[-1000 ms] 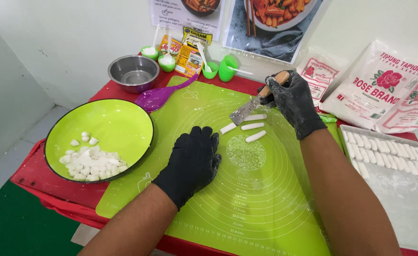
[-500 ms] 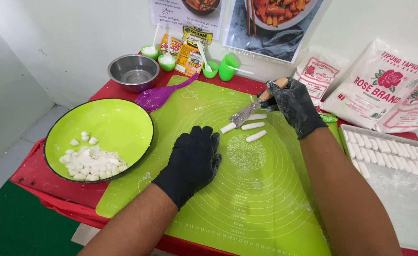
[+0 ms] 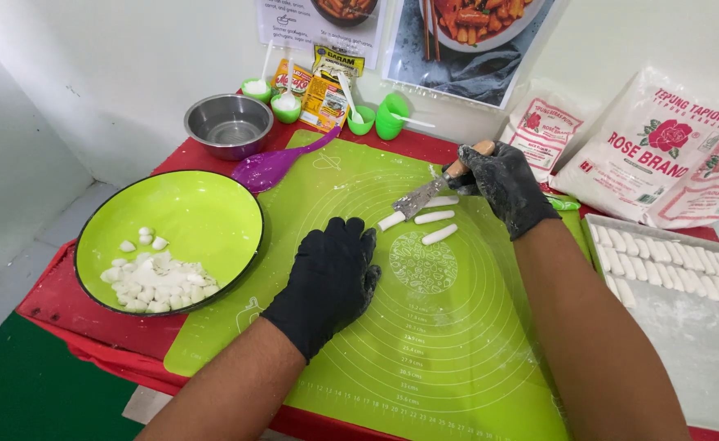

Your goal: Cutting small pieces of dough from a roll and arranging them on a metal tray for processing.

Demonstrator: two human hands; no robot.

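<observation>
A wooden-handled knife (image 3: 425,193) is gripped tight in the right hand (image 3: 502,186), blade tip right by the white dough sticks (image 3: 434,217) on the green mat (image 3: 425,343). The left hand (image 3: 331,278) is laid flat, nothing held.

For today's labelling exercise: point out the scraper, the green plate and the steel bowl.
scraper (image 3: 421,196), head view, on its metal blade.
green plate (image 3: 204,214), head view, on bare inner surface.
steel bowl (image 3: 228,122), head view, on its inner wall.
</observation>
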